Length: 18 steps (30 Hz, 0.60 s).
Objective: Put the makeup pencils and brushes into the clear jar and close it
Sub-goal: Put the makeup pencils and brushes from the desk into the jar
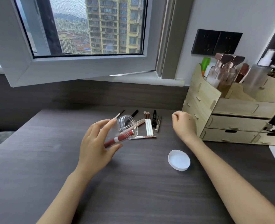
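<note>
Dark desk fills the frame; at centre my left hand grips the tilted jar with a red pencil inside, my right hand curls empty right of the brushes, lid lower right

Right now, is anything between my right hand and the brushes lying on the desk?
Nothing visible. The right hand hovers just right of the brushes, with only bare desk between them; the white lid lies nearer you, out of the way.
</note>
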Each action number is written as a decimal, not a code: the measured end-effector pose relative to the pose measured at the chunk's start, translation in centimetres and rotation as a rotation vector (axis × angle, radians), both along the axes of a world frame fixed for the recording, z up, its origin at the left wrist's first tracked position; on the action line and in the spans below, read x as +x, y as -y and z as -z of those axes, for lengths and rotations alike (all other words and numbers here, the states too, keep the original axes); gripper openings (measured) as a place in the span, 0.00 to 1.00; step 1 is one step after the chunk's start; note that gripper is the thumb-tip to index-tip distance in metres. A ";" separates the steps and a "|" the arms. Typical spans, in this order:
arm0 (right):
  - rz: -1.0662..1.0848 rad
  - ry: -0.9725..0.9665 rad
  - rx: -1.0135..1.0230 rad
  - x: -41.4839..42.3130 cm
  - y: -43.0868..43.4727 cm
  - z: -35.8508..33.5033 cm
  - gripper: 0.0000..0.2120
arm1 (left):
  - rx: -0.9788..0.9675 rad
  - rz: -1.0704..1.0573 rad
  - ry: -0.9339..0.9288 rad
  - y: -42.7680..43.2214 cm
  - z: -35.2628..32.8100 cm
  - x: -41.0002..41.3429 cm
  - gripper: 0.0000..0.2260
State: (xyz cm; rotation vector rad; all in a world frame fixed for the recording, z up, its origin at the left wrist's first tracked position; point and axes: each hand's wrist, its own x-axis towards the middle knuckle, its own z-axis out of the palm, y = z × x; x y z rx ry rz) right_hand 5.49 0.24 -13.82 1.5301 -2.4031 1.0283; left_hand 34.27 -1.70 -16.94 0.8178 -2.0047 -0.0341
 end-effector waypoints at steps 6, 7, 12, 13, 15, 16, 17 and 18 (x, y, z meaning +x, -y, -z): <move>0.268 -0.292 0.480 -3.3 4.5 0.2 0.15 | -0.012 -0.040 -0.034 0.5 0.3 -0.1 0.33; 0.269 -0.324 0.511 -3.5 5.0 0.4 0.16 | -0.011 -0.045 -0.033 0.6 0.4 -0.1 0.33; 0.300 -0.277 0.571 -4.1 6.5 1.8 0.16 | -0.001 -0.061 -0.045 0.8 0.1 0.0 0.32; 0.306 -0.235 0.545 -3.9 6.6 1.6 0.15 | 0.000 -0.063 -0.055 0.8 0.1 0.0 0.32; 0.287 -0.069 0.378 -3.2 6.4 0.7 0.12 | -0.001 -0.068 -0.066 0.8 0.1 0.0 0.33; 0.240 0.060 0.235 -2.6 6.1 0.0 0.10 | -0.003 -0.071 -0.065 0.8 0.1 0.0 0.34; 0.151 0.249 0.065 -1.6 5.5 -1.0 0.08 | -0.006 -0.073 -0.062 0.8 0.1 0.0 0.34; 0.036 0.495 -0.103 -0.1 4.5 -2.2 0.08 | -0.007 -0.075 -0.060 0.8 0.0 0.0 0.35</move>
